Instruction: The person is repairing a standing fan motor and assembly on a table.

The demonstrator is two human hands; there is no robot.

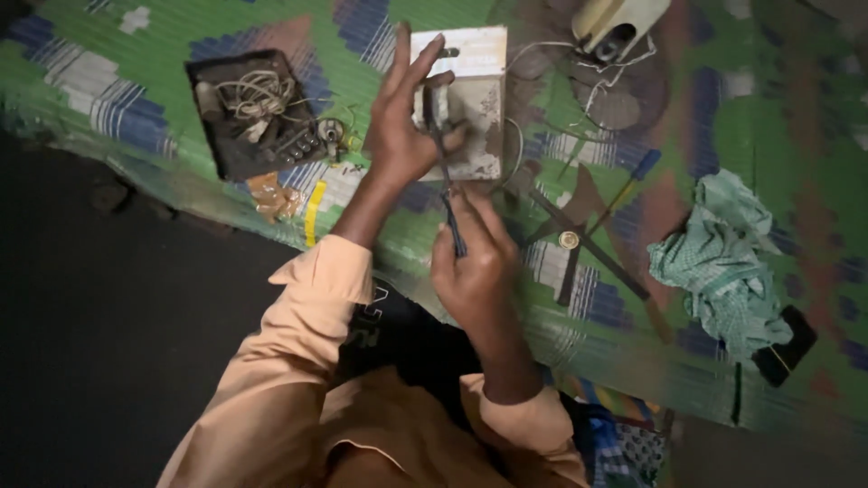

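My left hand [402, 122] is raised over a green patterned mat [172, 45] and holds a small dark part between thumb and fingers. My right hand [475, 262] grips a thin dark tool [445, 185], likely a screwdriver or pliers, whose tip reaches up into that part. Behind my left hand lies a worn white rectangular board [475, 63] with a wire [517, 149] curling from it.
A dark tray [212, 136] with coiled wire and small parts lies at the left. A cream plastic housing [615, 23] sits at top. A blue-handled screwdriver [633, 176], dark metal strips [588, 244] and a crumpled green checked cloth [723, 262] lie right.
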